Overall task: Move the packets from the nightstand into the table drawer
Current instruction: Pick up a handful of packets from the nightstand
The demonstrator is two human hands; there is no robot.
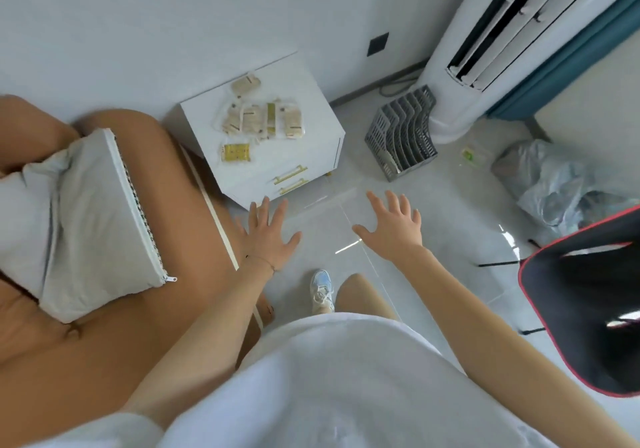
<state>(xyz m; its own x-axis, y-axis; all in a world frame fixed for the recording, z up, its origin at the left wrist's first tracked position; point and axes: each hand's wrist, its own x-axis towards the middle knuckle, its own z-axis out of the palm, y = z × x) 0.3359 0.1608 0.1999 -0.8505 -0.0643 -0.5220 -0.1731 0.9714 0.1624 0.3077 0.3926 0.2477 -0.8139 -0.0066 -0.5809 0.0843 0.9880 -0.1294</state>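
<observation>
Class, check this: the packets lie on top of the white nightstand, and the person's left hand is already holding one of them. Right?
Not quite. In the head view the packets do lie on the nightstand, but the left hand is open and empty.

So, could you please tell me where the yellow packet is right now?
In the head view, the yellow packet lies on the white nightstand, at its front left, apart from the beige packets behind it.

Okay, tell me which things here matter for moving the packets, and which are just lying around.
For the job:
- packets on the nightstand
- left hand and right hand, both open and empty

Just lying about:
- grey pillow on the brown bed
- grey file rack
- plastic bag
- standing air conditioner
- black chair
</observation>
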